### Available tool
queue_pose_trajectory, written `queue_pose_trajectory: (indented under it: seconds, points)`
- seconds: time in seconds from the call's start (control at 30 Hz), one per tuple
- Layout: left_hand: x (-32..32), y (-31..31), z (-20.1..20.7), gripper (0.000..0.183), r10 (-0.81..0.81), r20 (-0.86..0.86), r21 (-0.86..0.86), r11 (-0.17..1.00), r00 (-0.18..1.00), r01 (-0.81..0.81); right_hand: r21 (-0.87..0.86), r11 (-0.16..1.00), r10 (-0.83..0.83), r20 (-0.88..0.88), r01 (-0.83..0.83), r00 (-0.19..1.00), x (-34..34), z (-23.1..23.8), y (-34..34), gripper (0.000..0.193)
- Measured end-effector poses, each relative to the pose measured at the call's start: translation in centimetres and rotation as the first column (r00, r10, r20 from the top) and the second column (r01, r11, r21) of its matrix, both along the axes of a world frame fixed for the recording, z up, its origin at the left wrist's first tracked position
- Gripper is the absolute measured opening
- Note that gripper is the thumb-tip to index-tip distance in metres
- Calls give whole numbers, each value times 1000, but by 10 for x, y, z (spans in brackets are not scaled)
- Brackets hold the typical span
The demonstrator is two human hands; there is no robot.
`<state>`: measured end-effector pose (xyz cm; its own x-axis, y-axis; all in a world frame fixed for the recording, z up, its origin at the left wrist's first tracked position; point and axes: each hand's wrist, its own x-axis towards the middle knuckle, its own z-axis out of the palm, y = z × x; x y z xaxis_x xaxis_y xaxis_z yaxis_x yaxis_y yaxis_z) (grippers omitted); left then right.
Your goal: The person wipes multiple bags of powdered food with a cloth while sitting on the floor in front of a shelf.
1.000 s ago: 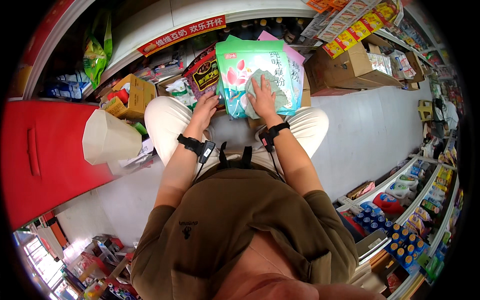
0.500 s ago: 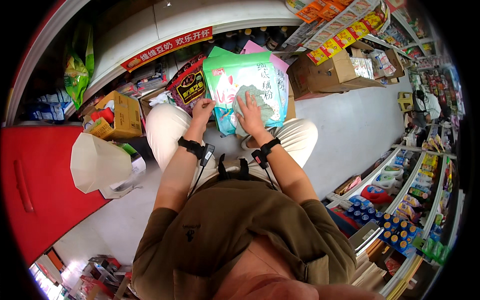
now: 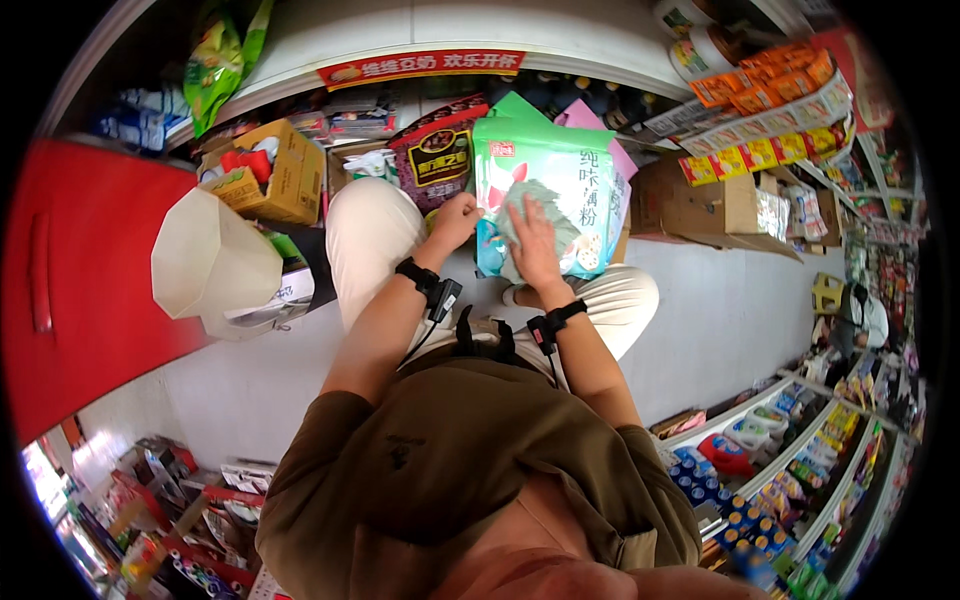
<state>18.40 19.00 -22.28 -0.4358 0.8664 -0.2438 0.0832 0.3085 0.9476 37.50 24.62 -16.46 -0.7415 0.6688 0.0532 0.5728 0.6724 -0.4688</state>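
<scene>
A large green bag of powder (image 3: 520,145) leans upright before my knees, with a pink bag (image 3: 622,160) showing behind it. My left hand (image 3: 458,218) is closed, its fingertips pinching the green bag's left edge. My right hand (image 3: 533,240) lies on the bag's front with its fingers stretched out, pressing a grey-green cloth (image 3: 560,215) against it. Part of the cloth is hidden under that hand. Just left of the green bag, a dark purple bag (image 3: 425,170) stands near my left hand.
An open cardboard box (image 3: 290,185) and a cream bin (image 3: 215,255) stand at the left by a red panel (image 3: 95,290). More cardboard boxes (image 3: 695,205) sit at the right. A low shelf (image 3: 585,40) runs along the front, and stocked shelves (image 3: 790,450) line the right.
The view has shifted, so the bags and boxes appear further right. My right hand stays flat on the cloth and has shifted slightly over the bag. The left hand keeps to the bag's edge.
</scene>
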Motion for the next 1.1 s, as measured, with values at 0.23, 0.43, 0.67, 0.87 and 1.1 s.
queue_pose_trajectory:
  seconds: [0.23,0.43,0.67,0.87,1.1]
  points:
    - [-16,-38,17,18,42,112,-36,999,993,-39,27,987,-161,-11,161,987,-22,-5,11,63]
    - [-35,-61,16,20,-55,-110,-17,998,992,54,88,994,-58,-48,63,997,-42,-6,-8,62]
    - [-27,-44,31,20,153,29,16,988,988,-154,27,995,99,-13,-99,995,-43,4,-25,71]
    - [-26,-39,6,13,221,-70,181,962,973,-205,-26,948,315,-54,-317,948,-62,19,-28,72]
    - [-32,-41,-1,14,120,-15,12,993,993,-120,23,964,264,19,-264,964,-87,23,12,64]
